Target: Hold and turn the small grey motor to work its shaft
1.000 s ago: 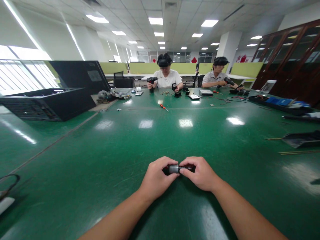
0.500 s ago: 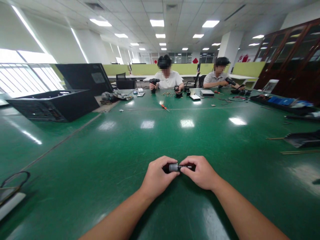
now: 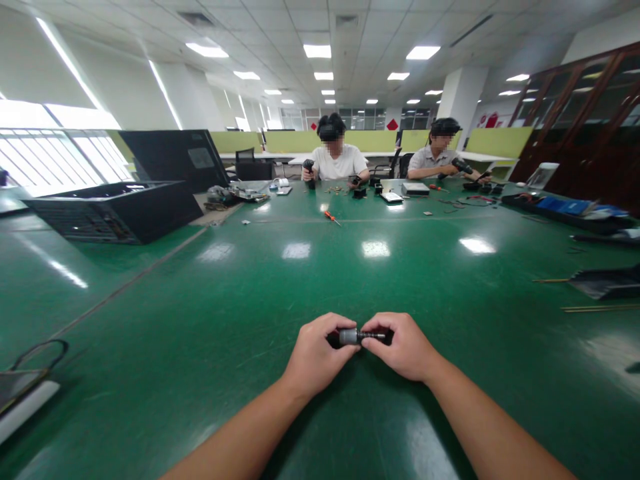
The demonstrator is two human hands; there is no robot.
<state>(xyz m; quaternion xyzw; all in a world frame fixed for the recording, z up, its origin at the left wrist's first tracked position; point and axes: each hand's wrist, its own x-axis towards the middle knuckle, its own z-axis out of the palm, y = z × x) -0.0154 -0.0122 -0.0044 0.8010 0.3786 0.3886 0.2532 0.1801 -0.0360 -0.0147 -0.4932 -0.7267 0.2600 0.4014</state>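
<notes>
Just above the near part of the green table, my left hand is closed round a grey-and-black cylinder. From the cylinder's right end a thin dark shaft with ring-like ridges points right. My right hand pinches this shaft between thumb and fingers, close to the cylinder. The shaft's far end lies inside the curl of my right hand. My left palm hides the other end of the cylinder, so its exact kind does not show.
On the green table lies an orange screwdriver. A black computer case stands at left, near loose parts. Two people sit across, each holding a power drill. A black tray and dustpan-like black piece are at right.
My hands and the cylinder stay nearly in place; a little more of the ridged shaft shows. The view has shifted slightly. The middle person's drill has turned.
</notes>
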